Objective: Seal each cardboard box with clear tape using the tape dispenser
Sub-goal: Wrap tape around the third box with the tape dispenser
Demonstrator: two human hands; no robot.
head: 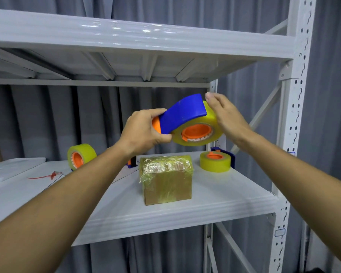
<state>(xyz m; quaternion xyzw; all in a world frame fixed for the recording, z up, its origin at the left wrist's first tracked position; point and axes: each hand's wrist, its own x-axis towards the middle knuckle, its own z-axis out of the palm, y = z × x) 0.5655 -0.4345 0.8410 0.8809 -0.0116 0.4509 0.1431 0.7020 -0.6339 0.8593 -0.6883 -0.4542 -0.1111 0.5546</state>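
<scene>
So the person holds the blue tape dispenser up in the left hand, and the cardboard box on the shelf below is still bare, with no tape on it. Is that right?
Not quite. The head view shows the cardboard box already wrapped in crinkled clear tape over its top. The rest stands: the left hand holds the blue tape dispenser up above the shelf.

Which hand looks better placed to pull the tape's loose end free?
Probably the right hand: its fingers already lie on the roll's far edge, holding nothing. The left hand is busy gripping the tape dispenser by its handle.
</scene>
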